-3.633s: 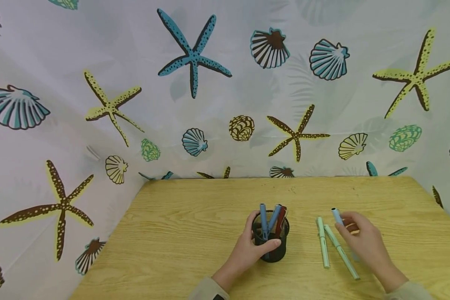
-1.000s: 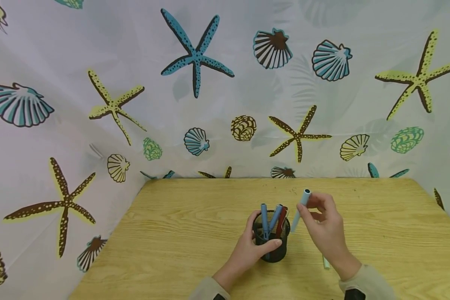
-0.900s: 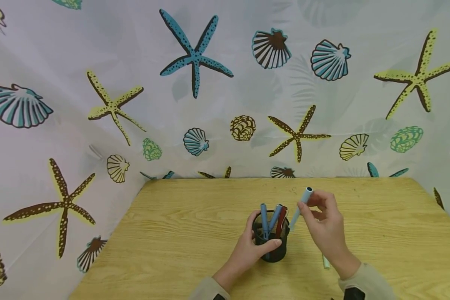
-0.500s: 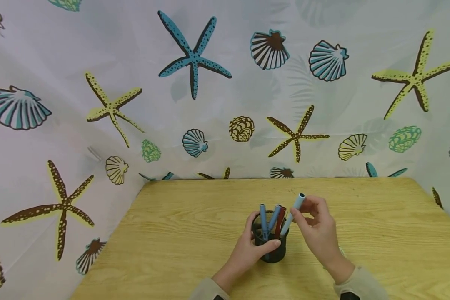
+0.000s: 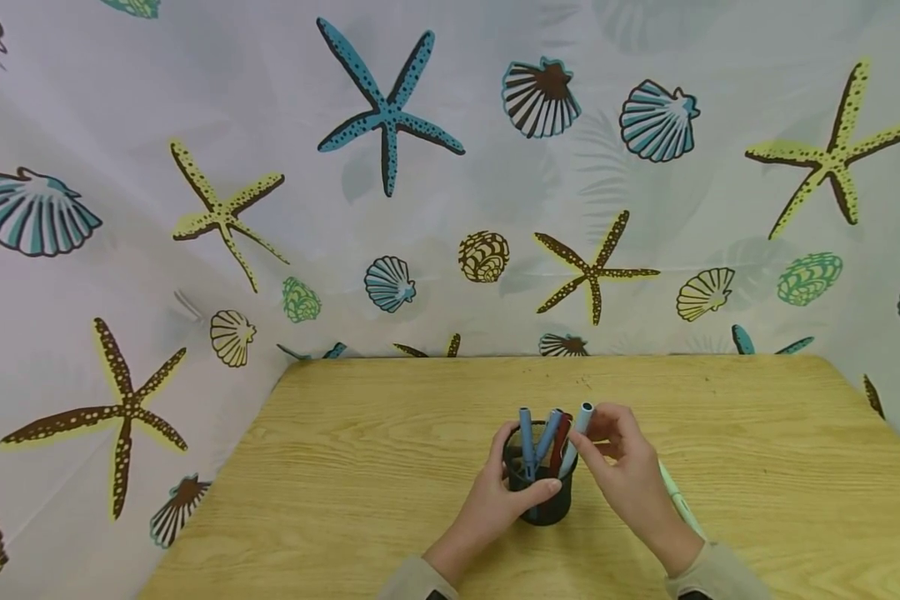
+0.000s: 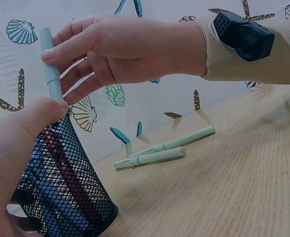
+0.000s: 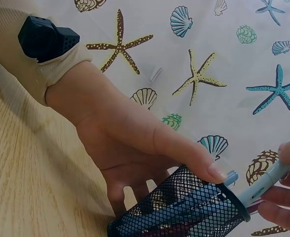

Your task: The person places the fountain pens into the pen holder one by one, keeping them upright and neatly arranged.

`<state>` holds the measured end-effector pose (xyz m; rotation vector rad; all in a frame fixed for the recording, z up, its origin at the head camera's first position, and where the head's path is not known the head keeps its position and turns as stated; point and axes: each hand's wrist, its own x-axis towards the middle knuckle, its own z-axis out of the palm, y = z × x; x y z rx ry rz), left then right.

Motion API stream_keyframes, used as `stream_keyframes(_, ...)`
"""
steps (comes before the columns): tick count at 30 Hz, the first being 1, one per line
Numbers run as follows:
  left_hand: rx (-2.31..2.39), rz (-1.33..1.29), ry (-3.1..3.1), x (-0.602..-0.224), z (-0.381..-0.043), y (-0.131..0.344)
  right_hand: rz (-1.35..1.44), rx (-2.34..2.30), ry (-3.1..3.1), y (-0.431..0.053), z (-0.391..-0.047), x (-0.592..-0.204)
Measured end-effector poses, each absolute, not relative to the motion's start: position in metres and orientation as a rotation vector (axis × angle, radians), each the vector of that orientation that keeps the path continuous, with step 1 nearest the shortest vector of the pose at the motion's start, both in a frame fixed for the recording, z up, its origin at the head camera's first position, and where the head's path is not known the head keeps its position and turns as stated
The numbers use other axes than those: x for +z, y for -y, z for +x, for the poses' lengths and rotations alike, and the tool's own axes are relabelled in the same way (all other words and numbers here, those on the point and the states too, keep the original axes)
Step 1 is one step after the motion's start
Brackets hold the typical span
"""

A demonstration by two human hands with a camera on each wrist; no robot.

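Observation:
My left hand (image 5: pixel 495 493) grips a black mesh pen holder (image 5: pixel 549 504), thumb across its near side. Inside lean two blue pens (image 5: pixel 527 442) and a dark red pen (image 5: pixel 560 443). With thumb and fingertips, my right hand (image 5: pixel 624 467) pinches a light blue pen (image 5: pixel 582 421) near its upper end. That pen stands tilted, its lower part inside the holder's right side. From the left wrist view, the light blue pen (image 6: pixel 53 74) rises above the rim, and the dark red pen (image 6: pixel 68 175) shows through the mesh.
Two pale green pens lie side by side on the wooden table (image 5: pixel 375 467), right of the holder; one green pen (image 5: pixel 681 504) is partly hidden by the right arm. A patterned cloth (image 5: pixel 435 192) with starfish and shells hangs behind and at the sides.
My right hand has picked up the light blue pen from the table at right, carried it left and lowered it into the holder. The left hand has stayed on the holder.

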<state>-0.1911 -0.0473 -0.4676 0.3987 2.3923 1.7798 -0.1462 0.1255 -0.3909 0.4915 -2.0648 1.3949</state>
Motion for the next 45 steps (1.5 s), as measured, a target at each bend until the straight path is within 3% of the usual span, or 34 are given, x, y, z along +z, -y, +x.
stream_keyframes(15, 1.779, 0.412, -2.389, -0.47, -0.193, 0.047, 0.562, 1.263, 2.179, -0.143, -0.166, -0.429)
stream_keyframes(45, 1.803, 0.4, -2.365, -0.472, -0.193, 0.046, 0.442, 1.21, 2.359, -0.163, -0.162, -0.433)
